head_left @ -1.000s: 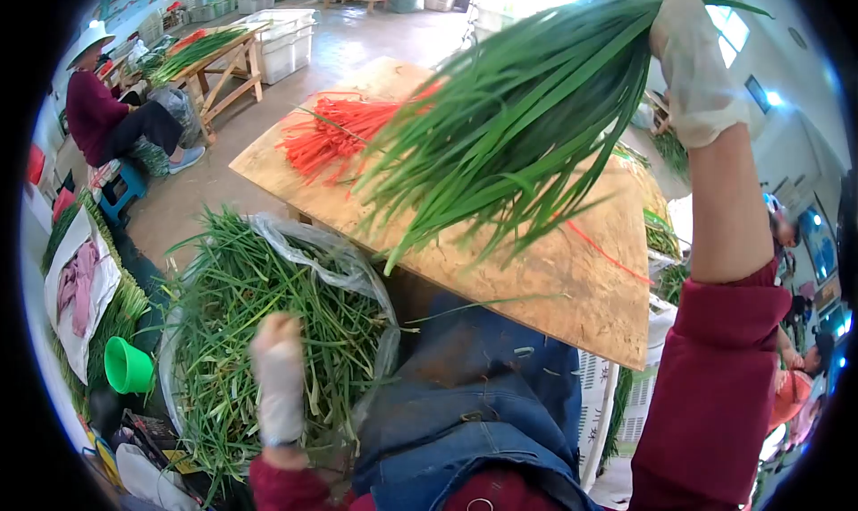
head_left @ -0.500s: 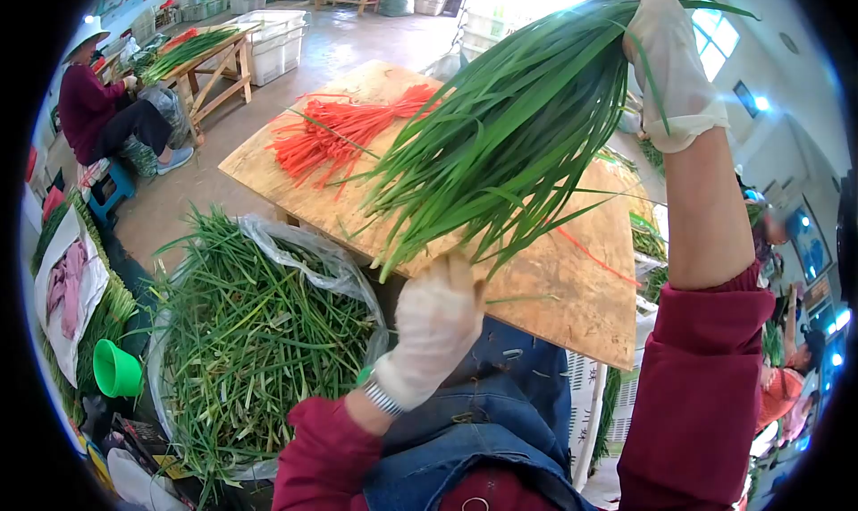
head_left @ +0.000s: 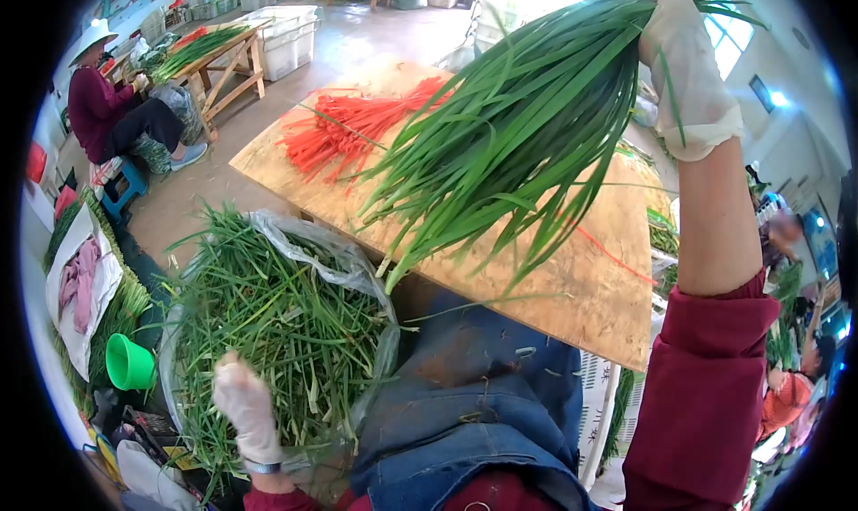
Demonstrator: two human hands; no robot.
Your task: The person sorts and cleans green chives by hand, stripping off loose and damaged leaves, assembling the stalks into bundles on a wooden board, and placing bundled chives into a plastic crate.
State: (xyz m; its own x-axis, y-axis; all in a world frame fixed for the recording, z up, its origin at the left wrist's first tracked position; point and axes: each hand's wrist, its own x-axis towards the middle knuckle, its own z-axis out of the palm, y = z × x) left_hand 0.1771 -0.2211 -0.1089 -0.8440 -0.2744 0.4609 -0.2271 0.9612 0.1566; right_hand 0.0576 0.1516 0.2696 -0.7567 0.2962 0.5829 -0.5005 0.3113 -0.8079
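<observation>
My right hand (head_left: 686, 68), in a pale glove, is closed around a bunch of garlic chives (head_left: 518, 126). It holds them up by one end, and the leaves fan down to the left over a wooden board (head_left: 572, 283). My left hand (head_left: 246, 413), gloved too, is over a large clear plastic bag (head_left: 380, 305) full of loose green trimmings (head_left: 286, 332). Its fingers are smeared by motion, so their grip cannot be made out. On the board lies a pile of red ties (head_left: 344, 135), with a single red tie (head_left: 617, 259) nearer the right edge.
A green cup (head_left: 130, 363) stands left of the bag, near a white sheet with a pink cloth (head_left: 80, 283). A person in a hat (head_left: 103, 109) sits at another wooden table (head_left: 223, 59) at the back left. White crates (head_left: 281, 46) are stacked beside it. More people are at the far right.
My left hand has moved from the lower ends of the chives, down and left, to above the trimmings bag. My right hand still holds the bunch up.
</observation>
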